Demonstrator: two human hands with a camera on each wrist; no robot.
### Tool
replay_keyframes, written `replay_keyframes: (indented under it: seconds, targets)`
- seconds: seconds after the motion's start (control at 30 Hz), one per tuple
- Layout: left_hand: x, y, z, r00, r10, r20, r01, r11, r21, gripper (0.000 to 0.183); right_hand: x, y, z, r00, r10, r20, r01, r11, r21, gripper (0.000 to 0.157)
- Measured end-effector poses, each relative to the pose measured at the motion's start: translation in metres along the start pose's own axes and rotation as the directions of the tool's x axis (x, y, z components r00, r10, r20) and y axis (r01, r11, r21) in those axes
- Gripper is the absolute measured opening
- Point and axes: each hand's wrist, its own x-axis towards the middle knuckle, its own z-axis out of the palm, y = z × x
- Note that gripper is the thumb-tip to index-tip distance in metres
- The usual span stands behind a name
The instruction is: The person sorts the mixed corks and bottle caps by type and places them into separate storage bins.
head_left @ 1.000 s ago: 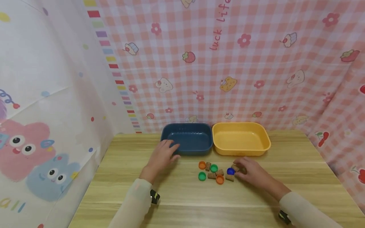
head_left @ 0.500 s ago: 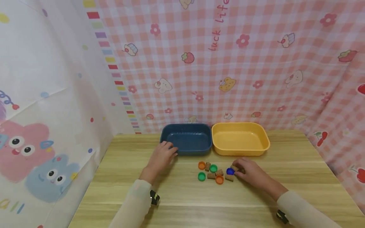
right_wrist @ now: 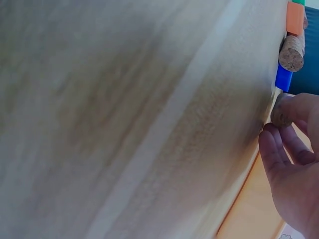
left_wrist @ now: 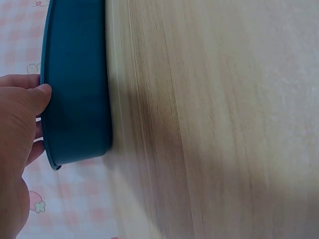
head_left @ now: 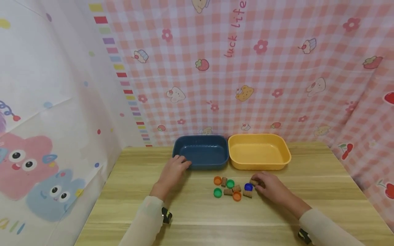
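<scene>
Left hand (head_left: 173, 172): grasping the near left corner of a dark blue bin (head_left: 201, 167), thumb on the outer face of the rim and fingers behind it, as the left wrist view shows. Right hand (head_left: 272, 188): pinching a cork (head_left: 253, 182) between thumb and fingertips, just right of a blue cap (head_left: 248, 187); whether this cork touches the wood cannot be told. Bins, two: the dark blue one at left and a yellow bin (head_left: 259, 165) at right, side by side along the back of a wood-grain tabletop (head_left: 215, 222), both upright. Caps, five, loose in front of the bins: the blue one; a rear orange cap (head_left: 217, 180); a front orange cap (head_left: 237, 196); a rear green cap (head_left: 230, 183); a front green cap (head_left: 217, 193). Loose corks, four: a rear cork (head_left: 224, 182) between the rear orange and rear green caps; a left cork (head_left: 228, 192) and a middle cork (head_left: 236, 188) near the front orange cap; a right cork (head_left: 247, 194) just in front of the blue cap. Sleeves, pale (head_left: 143, 218), on both arms. Backdrop: pink checked cloth (head_left: 264, 71) with printed strawberries, flowers and lettering.
</scene>
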Motion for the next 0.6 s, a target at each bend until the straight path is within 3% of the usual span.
replay_keyframes:
  seconds: [0.23,0.6]
  targets:
    - [-0.0009,-0.0004,0.0025,0.999,-0.010,0.031,0.010,1.000,0.013,0.028,-0.0020,-0.0005,0.0004,0.997,-0.011,-0.072,0.009,1.000,-0.026,0.026]
    - [-0.0006,0.0015,0.0012,1.000,-0.006,0.016,0.006,1.000,0.004,0.025,-0.0053,-0.0001,-0.0026,0.989,-0.032,-0.143,0.029,0.999,-0.020,0.031]
